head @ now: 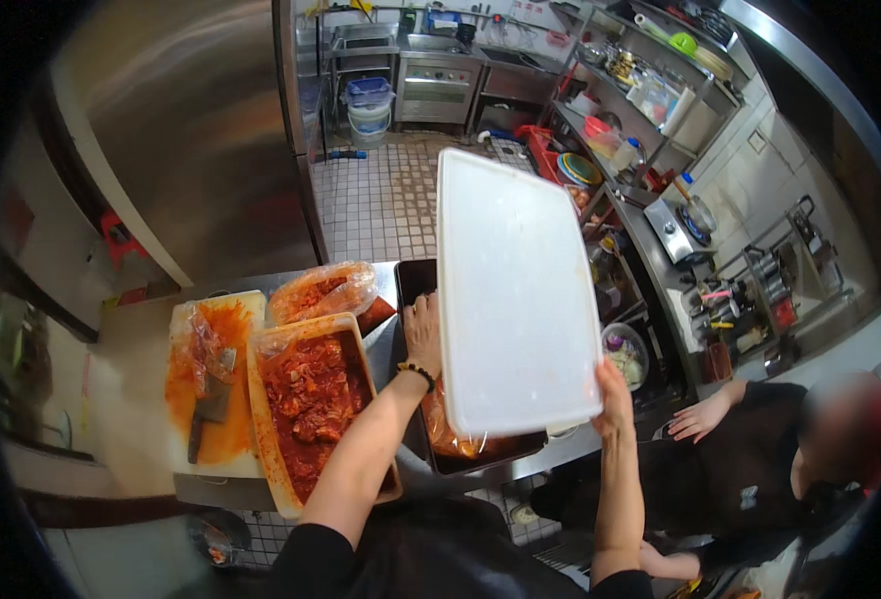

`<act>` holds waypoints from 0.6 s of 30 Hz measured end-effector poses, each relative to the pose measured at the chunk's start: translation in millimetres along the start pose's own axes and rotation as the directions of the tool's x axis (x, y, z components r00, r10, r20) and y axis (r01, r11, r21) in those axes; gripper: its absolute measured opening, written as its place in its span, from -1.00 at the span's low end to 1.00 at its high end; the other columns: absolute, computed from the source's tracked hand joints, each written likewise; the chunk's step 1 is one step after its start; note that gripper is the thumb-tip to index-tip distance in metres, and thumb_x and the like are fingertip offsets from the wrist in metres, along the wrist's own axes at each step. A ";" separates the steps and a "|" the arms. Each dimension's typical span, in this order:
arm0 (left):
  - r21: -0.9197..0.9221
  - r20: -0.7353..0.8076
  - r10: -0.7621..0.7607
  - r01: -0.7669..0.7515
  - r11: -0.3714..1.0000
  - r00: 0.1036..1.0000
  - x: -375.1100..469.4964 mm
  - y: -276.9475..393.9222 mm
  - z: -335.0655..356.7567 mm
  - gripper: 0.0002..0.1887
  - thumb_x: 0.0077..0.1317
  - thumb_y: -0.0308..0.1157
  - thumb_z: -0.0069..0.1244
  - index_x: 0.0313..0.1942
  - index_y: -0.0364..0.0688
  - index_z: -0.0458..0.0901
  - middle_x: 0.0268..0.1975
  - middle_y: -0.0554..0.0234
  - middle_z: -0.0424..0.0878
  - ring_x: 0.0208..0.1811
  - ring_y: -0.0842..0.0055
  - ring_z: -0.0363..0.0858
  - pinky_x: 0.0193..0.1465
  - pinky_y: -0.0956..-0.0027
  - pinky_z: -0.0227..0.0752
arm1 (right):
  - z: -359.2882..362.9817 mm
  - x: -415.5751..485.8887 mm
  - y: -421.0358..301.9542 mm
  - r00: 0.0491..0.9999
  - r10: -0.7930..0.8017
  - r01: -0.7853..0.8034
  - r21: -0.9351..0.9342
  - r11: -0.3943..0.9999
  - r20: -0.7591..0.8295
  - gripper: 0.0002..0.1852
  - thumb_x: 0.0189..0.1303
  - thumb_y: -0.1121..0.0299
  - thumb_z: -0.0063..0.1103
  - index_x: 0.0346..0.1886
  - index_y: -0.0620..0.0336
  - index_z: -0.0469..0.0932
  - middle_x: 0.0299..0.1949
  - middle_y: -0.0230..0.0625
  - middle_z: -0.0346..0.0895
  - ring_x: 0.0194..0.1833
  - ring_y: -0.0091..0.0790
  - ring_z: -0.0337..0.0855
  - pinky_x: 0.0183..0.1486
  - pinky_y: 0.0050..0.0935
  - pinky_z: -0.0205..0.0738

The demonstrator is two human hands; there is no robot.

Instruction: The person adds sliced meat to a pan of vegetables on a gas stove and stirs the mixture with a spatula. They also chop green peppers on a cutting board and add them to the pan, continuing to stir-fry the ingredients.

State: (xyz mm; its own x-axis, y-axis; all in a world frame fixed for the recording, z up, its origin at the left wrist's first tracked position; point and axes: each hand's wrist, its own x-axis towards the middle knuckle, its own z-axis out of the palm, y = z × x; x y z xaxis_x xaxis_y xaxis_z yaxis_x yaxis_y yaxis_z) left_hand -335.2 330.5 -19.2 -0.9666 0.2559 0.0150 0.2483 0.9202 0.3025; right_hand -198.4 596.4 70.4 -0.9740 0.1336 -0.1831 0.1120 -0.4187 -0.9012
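Observation:
My right hand [614, 393] grips the right edge of a large white plastic lid [519, 299], which is tilted up over a dark brown rectangular tub [413, 278]. Wearing a beaded bracelet, my left hand [422, 333] reaches down inside the tub's left side. The lid hides part of this hand, so its grip is unclear. A clear plastic bag with orange-red contents [448, 434] lies in the tub. Left of it, a stained white plastic container [261, 419] holds chunky food in red sauce [313, 389].
A cleaver [214, 406] and crumpled plastic film [197, 337] lie on a red-stained cutting board [252, 308]. Behind the container sits a bag of red food [321, 292]. Another person [740, 457] is close on the right. A bowl of vegetables [624, 358] stands beyond the lid.

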 end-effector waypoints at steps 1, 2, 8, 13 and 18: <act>0.119 0.014 -0.003 0.001 0.993 1.000 11.1 -5.7 -1.6 -0.50 0.27 -0.27 -0.18 0.21 -0.22 0.33 0.29 0.06 0.24 0.30 0.14 0.15 0.29 -0.07 -0.04 | -13.9 -4.6 12.7 0.999 0.031 -0.031 0.025 0.999 -0.019 -0.59 0.33 0.35 -0.08 0.19 0.32 0.31 0.03 -0.16 0.50 -0.04 -0.34 0.58 -0.01 -0.38 0.50; 0.301 -0.258 0.103 -0.021 0.953 0.961 10.4 -10.4 -1.9 -0.47 0.25 -0.26 -0.17 0.23 -0.22 0.31 0.28 0.03 0.24 0.34 0.05 0.09 0.36 -0.17 -0.19 | -24.9 -5.2 26.3 0.988 0.128 -0.130 -0.011 0.992 -0.088 -0.61 0.32 0.33 -0.05 0.16 0.31 0.36 0.00 -0.18 0.53 -0.05 -0.34 0.58 -0.01 -0.37 0.49; -0.179 -0.191 -0.261 0.228 0.957 0.946 -34.5 -92.7 -53.2 0.03 -0.15 -0.16 0.35 0.30 -0.33 0.12 0.37 -0.19 0.02 0.42 -0.15 -0.25 0.38 -0.26 -0.40 | -34.9 -13.1 89.3 0.993 0.057 -0.113 -0.683 0.721 -0.104 -0.62 0.30 0.33 0.01 0.12 0.30 0.43 -0.23 -0.32 0.58 -0.25 -0.47 0.56 -0.17 -0.49 0.44; -0.402 -0.546 -0.404 0.193 0.895 0.734 -180.8 -97.0 -40.2 -0.58 0.12 -0.36 0.12 -0.01 -0.31 0.50 0.11 -0.08 0.34 0.17 0.10 0.29 0.23 0.17 0.21 | -34.9 -4.8 63.8 0.996 0.027 0.078 -0.962 0.260 0.088 -0.65 0.20 0.24 0.05 0.02 0.15 0.49 -0.47 0.01 0.56 -0.39 -0.04 0.62 -0.33 -0.21 0.44; -0.519 -0.434 -0.709 0.490 0.701 0.555 -336.4 -21.4 13.6 -0.69 0.14 -0.34 0.11 -0.11 -0.22 0.58 0.10 0.01 0.39 0.13 0.12 0.35 0.19 0.17 0.26 | -9.2 28.5 37.1 0.794 0.011 0.603 -0.790 0.112 0.608 -0.67 0.22 0.35 0.04 0.01 0.30 0.45 -0.18 0.00 0.54 -0.18 -0.19 0.57 -0.07 -0.31 0.42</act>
State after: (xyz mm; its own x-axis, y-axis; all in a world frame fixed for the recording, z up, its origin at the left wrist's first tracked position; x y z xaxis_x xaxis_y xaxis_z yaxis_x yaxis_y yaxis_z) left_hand -14.5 228.7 -43.6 -0.7406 -0.6392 0.2074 -0.3324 0.6167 0.7136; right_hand -220.2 593.0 28.1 -0.8918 -0.4447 0.0839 -0.4196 0.7430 -0.5215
